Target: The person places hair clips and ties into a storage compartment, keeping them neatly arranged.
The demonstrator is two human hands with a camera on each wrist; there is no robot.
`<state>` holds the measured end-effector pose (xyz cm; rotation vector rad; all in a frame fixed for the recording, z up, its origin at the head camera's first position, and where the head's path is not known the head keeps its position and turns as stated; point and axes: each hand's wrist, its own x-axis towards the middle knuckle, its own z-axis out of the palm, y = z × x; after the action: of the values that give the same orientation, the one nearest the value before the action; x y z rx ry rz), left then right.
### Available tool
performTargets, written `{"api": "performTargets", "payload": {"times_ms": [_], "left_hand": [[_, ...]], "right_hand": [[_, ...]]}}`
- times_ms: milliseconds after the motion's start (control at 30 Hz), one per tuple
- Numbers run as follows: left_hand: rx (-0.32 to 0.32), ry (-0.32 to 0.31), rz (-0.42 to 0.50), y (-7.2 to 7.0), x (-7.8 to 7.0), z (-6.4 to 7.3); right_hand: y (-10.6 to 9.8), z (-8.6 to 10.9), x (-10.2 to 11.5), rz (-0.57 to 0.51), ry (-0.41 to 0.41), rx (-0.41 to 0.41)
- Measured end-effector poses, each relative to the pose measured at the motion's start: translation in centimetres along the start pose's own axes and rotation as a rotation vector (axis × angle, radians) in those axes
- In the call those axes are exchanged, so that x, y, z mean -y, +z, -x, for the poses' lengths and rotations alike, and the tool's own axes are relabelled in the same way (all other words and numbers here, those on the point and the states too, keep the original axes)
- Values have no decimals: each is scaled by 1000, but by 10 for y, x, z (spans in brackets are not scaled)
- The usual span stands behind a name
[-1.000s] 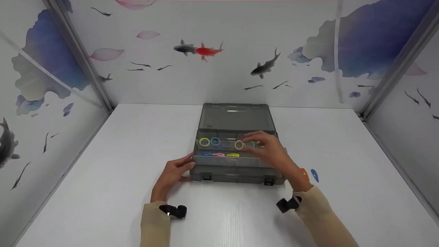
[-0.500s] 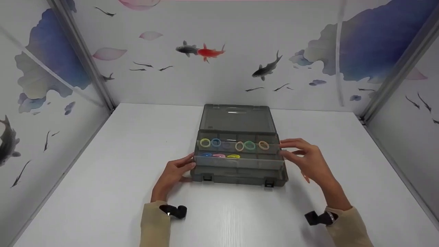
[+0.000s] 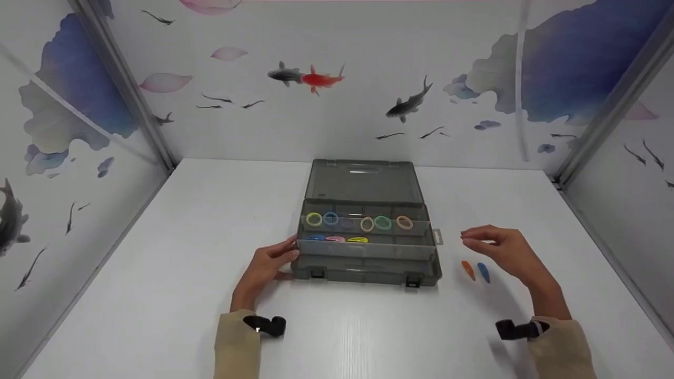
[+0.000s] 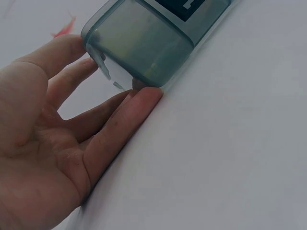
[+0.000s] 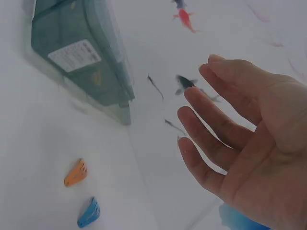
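Observation:
A smoky grey plastic storage box [image 3: 363,266] stands with its lid [image 3: 366,181] raised at the back. Several coloured hair ties [image 3: 383,223] sit in its back row, and blue, pink and yellow snap hair clips [image 3: 357,240] in the row before it. My left hand [image 3: 266,268] rests its extended fingertips on the box's left end; the left wrist view shows them touching the corner of the wall [image 4: 139,43]. To the right of the box, my right hand [image 3: 503,252] hovers with loosely bent fingers and nothing in them. Below it lie an orange hair clip [image 3: 468,270] and a blue hair clip [image 3: 483,272].
A side latch [image 3: 437,237] sticks out from the box's right end. The white table [image 3: 158,252] is enclosed by printed panels [image 3: 358,121] with fish and petals at the back and sides. Black wrist cameras [image 3: 518,330] sit on both wrists.
The right hand has left the hair ties in the box, passed the box's right end and moved further right. A peach hair tie now shows at the right. The left hand stays put.

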<state>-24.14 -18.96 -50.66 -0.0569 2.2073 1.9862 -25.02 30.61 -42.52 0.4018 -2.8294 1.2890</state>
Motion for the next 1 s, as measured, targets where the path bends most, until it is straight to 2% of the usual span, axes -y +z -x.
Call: {"api": "performTargets", "payload": {"times_ms": [200, 467, 700, 1000], "left_hand": [[-10, 4, 1, 1, 3, 0], [-24, -5, -9, 1, 1, 0], [-24, 8, -46, 3, 2, -1], [-18, -2, -27, 1, 0, 0]], "right_hand": [[-9, 5, -29, 86, 94, 110], [-19, 13, -65, 105, 174, 168], [-21, 17, -87, 110, 134, 235], [-25, 4, -82, 175, 56, 306]]}}
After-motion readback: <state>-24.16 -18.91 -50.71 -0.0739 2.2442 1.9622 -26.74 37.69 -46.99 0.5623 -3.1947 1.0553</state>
